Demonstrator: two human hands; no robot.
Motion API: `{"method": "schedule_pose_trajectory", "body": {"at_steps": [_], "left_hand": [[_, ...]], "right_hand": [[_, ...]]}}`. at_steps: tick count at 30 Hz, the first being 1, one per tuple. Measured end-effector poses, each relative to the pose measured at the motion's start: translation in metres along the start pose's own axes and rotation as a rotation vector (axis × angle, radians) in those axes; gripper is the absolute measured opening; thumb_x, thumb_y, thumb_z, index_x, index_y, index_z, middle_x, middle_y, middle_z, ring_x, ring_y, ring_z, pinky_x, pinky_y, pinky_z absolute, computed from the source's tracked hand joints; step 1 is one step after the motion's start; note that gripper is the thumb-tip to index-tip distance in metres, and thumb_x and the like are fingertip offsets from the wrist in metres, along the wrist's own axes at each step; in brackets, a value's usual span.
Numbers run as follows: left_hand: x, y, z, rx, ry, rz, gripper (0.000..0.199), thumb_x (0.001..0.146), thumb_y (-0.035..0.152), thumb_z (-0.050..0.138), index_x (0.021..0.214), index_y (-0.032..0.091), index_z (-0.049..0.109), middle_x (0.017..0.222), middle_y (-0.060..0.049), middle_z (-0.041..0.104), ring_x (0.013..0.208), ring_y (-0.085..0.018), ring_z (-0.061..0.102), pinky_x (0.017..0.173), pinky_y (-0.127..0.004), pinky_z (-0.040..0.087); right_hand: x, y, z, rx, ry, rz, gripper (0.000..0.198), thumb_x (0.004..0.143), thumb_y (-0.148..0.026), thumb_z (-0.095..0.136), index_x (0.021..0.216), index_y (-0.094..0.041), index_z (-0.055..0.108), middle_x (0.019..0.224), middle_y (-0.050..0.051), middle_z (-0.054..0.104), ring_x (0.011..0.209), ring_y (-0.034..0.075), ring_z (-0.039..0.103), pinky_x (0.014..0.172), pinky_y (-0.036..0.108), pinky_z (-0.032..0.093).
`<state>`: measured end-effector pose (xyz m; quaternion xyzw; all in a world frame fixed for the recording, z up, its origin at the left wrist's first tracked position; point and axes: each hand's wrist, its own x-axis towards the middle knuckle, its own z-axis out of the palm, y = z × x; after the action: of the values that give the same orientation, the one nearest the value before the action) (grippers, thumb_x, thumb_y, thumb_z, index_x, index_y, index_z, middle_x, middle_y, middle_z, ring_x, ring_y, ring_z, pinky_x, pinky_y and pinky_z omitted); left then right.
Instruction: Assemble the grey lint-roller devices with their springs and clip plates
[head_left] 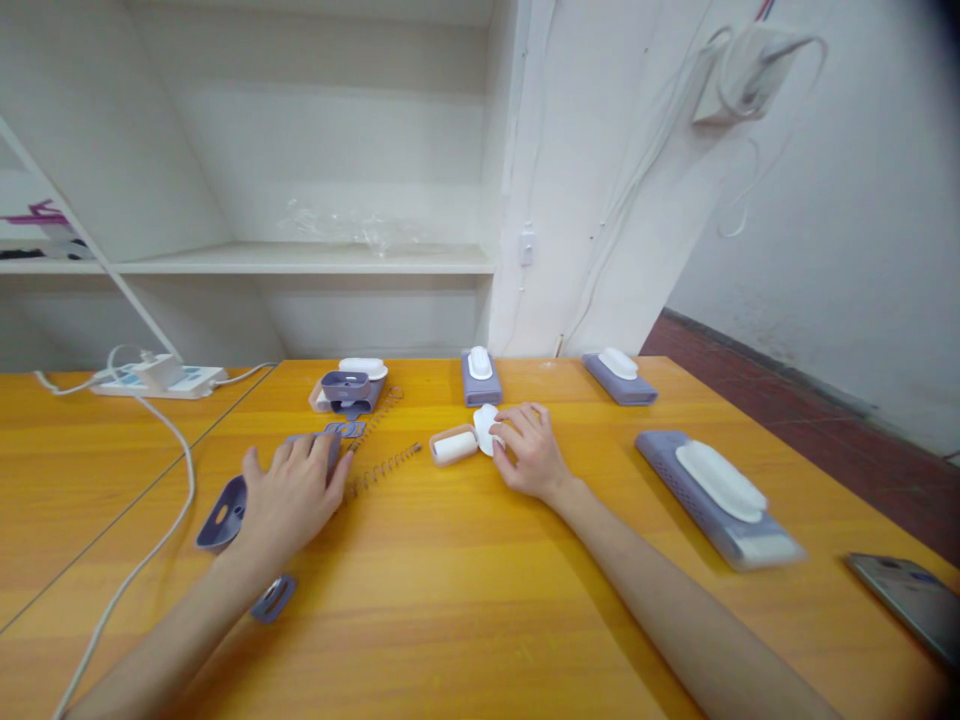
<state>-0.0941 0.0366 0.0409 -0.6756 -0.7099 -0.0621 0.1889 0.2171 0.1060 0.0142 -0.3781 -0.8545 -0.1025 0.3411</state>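
Note:
My left hand (296, 495) lies over a purple plastic housing (334, 452), its fingers on top and its thumb at the right side; the hand hides most of the housing. Beside it are a hollow purple shell (225, 515) and a small purple part (274, 598). With bent fingers, my right hand (531, 450) holds the edge of a white oval piece (485, 428) at the tabletop. Touching or very near that piece is a translucent peach-coloured case (454, 446) with a white cylinder in it. Two coil springs (384, 468) lie between my hands.
Purple-and-white devices stand at the back centre (481, 380), back right (619, 376) and right (716, 495). More purple parts (349, 385) are stacked at the back left. A power strip (161, 378) with a white cable (169, 520) lies left, a phone (911, 600) at the right edge.

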Motion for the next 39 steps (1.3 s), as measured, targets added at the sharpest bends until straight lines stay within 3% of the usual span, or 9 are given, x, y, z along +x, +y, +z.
{"method": "schedule_pose_trajectory", "body": {"at_steps": [3, 8, 12, 16, 21, 28, 35, 39], "left_hand": [[0.008, -0.009, 0.004, -0.029, -0.067, -0.046, 0.043, 0.087, 0.045, 0.033, 0.11, 0.015, 0.053, 0.106, -0.017, 0.058, 0.101, -0.034, 0.052, 0.092, -0.06, 0.025], [0.019, -0.02, 0.017, -0.077, -0.157, -0.136, 0.047, 0.083, 0.05, 0.036, 0.115, 0.02, 0.05, 0.113, -0.016, 0.054, 0.101, -0.036, 0.052, 0.091, -0.069, 0.017], [0.023, -0.027, 0.025, -0.163, -0.18, -0.137, 0.048, 0.081, 0.048, 0.039, 0.119, 0.02, 0.047, 0.116, -0.015, 0.05, 0.102, -0.033, 0.051, 0.088, -0.052, 0.037], [0.023, -0.03, 0.023, -0.221, -0.126, -0.138, 0.049, 0.077, 0.045, 0.045, 0.118, 0.02, 0.048, 0.121, -0.013, 0.044, 0.107, -0.03, 0.049, 0.084, -0.04, 0.043], [0.023, -0.03, 0.015, -0.231, -0.052, -0.147, 0.042, 0.076, 0.043, 0.047, 0.114, 0.025, 0.054, 0.12, -0.01, 0.045, 0.109, -0.03, 0.047, 0.083, -0.041, 0.045], [0.024, -0.029, -0.006, -0.225, 0.171, -0.12, 0.041, 0.08, 0.043, 0.048, 0.115, 0.025, 0.054, 0.119, -0.009, 0.048, 0.109, -0.03, 0.046, 0.085, -0.043, 0.046], [0.017, -0.006, -0.032, -0.272, 0.249, -0.072, 0.042, 0.079, 0.043, 0.051, 0.117, 0.026, 0.052, 0.121, -0.008, 0.047, 0.111, -0.03, 0.046, 0.086, -0.043, 0.047], [0.002, 0.029, -0.042, -0.377, 0.202, 0.073, 0.04, 0.079, 0.039, 0.054, 0.116, 0.026, 0.053, 0.126, -0.007, 0.044, 0.113, -0.028, 0.045, 0.089, -0.042, 0.046]], "right_hand": [[0.0, 0.0, 0.0, 0.01, -0.019, 0.004, 0.016, 0.08, -0.023, 0.051, 0.092, -0.019, 0.061, 0.104, 0.008, 0.059, 0.099, 0.023, 0.047, 0.094, 0.042, 0.025], [0.002, -0.006, 0.001, 0.026, -0.077, -0.049, 0.029, 0.079, -0.025, 0.053, 0.108, -0.021, 0.058, 0.113, 0.01, 0.056, 0.106, 0.025, 0.045, 0.094, 0.044, 0.026], [0.003, -0.013, 0.001, 0.04, -0.119, -0.095, 0.025, 0.08, -0.027, 0.053, 0.103, -0.02, 0.06, 0.112, 0.009, 0.058, 0.108, 0.026, 0.044, 0.097, 0.046, 0.023], [0.002, -0.018, 0.002, 0.083, -0.117, -0.133, 0.019, 0.081, -0.023, 0.052, 0.098, -0.021, 0.06, 0.106, 0.005, 0.063, 0.109, 0.024, 0.045, 0.1, 0.048, 0.019], [0.002, -0.018, 0.004, 0.099, -0.096, -0.126, 0.023, 0.081, -0.018, 0.05, 0.103, -0.02, 0.058, 0.106, 0.004, 0.065, 0.106, 0.022, 0.048, 0.101, 0.047, 0.02], [0.001, -0.009, 0.008, 0.037, -0.066, -0.082, 0.023, 0.085, -0.017, 0.046, 0.105, -0.019, 0.059, 0.107, 0.007, 0.064, 0.099, 0.02, 0.052, 0.1, 0.044, 0.024], [0.001, -0.009, 0.008, 0.02, -0.11, -0.054, 0.018, 0.085, -0.02, 0.049, 0.096, -0.022, 0.063, 0.107, 0.005, 0.063, 0.101, 0.021, 0.05, 0.1, 0.046, 0.021], [0.001, -0.011, 0.008, 0.077, -0.157, -0.061, 0.037, 0.082, -0.015, 0.051, 0.117, -0.027, 0.056, 0.115, 0.004, 0.062, 0.108, 0.022, 0.047, 0.1, 0.046, 0.019]]}}
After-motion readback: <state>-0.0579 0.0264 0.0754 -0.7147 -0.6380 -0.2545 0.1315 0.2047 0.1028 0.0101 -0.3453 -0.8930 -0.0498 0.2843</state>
